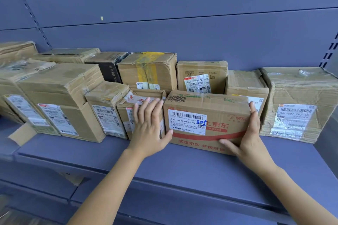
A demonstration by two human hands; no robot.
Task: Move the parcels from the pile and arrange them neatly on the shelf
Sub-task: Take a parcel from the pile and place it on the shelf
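Head: L grip [148,126], R grip [251,133], fingers straight, pressing 1 red-print parcel [215,120]; ~12 parcels [300,104] on shelf [182,170].

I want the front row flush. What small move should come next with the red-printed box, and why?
Probably slide the red-printed box back a little: its front edge sits ahead of the small box at its left, and the left hand and right hand press its sides.

Plain slate-blue metal shelf [182,166]. The brown cardboard parcel [206,120] bears a red band, red lettering and a white barcode label with a blue ink scrawl. Behind it are a yellow-taped brown cardboard box [148,71] and a black carton [108,69] with white lettering.
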